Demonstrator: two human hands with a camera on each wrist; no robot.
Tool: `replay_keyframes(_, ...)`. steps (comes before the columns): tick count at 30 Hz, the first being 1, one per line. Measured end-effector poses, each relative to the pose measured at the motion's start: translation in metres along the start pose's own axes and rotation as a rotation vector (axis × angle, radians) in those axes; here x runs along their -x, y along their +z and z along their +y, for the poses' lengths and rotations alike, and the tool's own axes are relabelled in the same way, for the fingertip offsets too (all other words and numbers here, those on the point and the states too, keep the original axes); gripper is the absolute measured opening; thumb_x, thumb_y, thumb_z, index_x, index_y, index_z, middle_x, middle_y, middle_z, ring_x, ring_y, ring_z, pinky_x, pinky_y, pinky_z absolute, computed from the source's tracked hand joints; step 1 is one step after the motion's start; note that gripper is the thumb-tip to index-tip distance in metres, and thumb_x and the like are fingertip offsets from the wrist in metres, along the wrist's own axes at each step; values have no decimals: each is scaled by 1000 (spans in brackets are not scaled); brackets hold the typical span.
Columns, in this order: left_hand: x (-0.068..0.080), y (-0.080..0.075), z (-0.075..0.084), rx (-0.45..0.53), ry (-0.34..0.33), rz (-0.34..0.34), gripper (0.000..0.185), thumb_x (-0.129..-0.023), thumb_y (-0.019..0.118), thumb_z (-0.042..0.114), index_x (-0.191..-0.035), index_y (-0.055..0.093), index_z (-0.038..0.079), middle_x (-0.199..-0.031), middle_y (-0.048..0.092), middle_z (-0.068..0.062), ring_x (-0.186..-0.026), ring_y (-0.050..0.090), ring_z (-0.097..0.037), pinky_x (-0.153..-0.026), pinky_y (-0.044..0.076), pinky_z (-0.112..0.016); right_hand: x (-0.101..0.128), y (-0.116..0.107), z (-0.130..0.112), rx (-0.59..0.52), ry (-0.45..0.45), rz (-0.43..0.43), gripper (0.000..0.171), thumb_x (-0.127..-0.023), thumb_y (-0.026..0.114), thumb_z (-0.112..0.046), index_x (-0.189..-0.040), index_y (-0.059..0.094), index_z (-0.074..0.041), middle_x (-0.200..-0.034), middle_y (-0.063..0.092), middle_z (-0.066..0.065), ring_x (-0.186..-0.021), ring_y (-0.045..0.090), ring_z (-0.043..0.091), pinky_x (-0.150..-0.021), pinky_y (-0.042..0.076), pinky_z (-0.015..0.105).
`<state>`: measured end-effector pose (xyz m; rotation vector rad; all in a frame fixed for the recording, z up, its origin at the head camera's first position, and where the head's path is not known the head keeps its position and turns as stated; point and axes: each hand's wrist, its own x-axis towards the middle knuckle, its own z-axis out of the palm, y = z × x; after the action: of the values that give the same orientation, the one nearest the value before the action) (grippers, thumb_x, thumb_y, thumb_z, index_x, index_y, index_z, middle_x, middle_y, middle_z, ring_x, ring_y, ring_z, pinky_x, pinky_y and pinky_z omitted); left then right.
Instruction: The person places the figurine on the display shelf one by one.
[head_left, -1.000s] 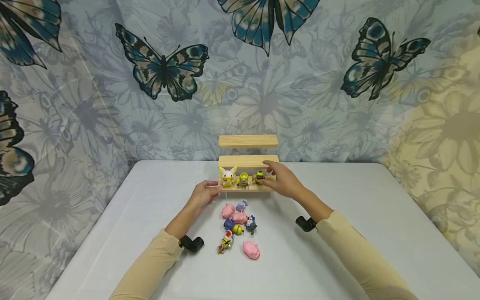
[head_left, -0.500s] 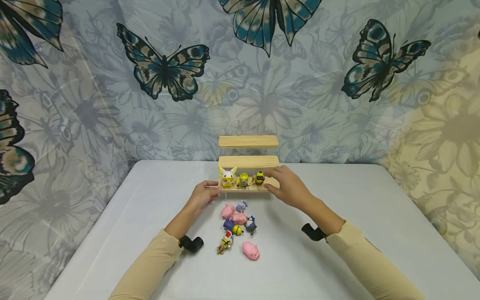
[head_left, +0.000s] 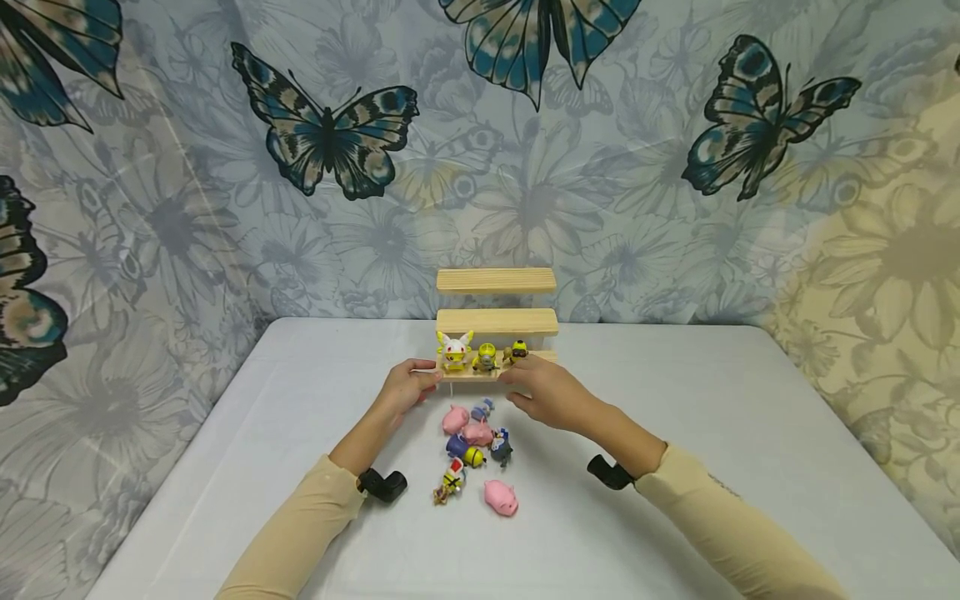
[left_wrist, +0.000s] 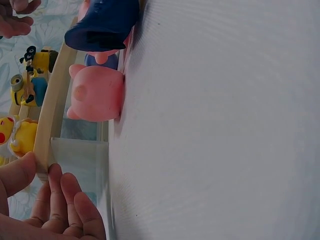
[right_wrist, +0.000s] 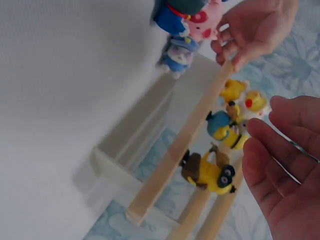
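So the right hand (head_left: 542,392) had just backed off the shelf. A second earlier its fingers were up at the third little yellow figure (head_left: 518,351) on the lowest step of the wooden stepped shelf (head_left: 497,321). Now it was lower and nearer the person, hanging in front of the step with fingers loosely spread and nothing in them. The right wrist view backs that up: open palm, fingers relaxed, that yellow goggle guy (right_wrist: 212,172) standing on the plank by itself, a gap between it and the fingertips.

My read is that figure was placed and let go, so the bottom row had three: the white-eared yellow one (head_left: 454,352), the blue-overalls minion (head_left: 486,357) and the newest at the right end. All looked upright as far as I could tell.

Left hand (head_left: 407,388) hadn't budged. It was pinching the left end of the bottom plank (left_wrist: 49,135), thumb on top and fingers curled under, seemingly just steadying it.

The rest of the toys sat in a loose pile on the bench (head_left: 675,467) just in front of the shelf: a few pink pigs (head_left: 501,497), a blue one, some mixed small ones. The upper two steps had nothing on them. The right hand looked nearest the top of that pile.
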<state>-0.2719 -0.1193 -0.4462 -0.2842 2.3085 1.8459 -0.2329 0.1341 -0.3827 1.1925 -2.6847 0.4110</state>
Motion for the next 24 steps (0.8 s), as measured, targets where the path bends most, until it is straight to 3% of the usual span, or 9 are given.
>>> replay_keyframes(11,-1,0,-2,2,2,-2,38,-91,68,18,-126,59,5,-100,71,-9,-83,62,-14,-64,45,-24,-8,27,-4,-32,16,-113,25,-89,69,-10,-113,69,-4,-111,70,8,-107,64,24,-91,52,39)
replay_keyframes(24,-1,-2,-1,3,3,-7,38,-91,67,19,-126,59,5,-105,71,-11,-84,63,-13,-65,46,-25,-15,45,-7,-94,23,-152,27,-91,66,-9,-118,67,-3,-118,67,10,-114,61,26,-97,50,41)
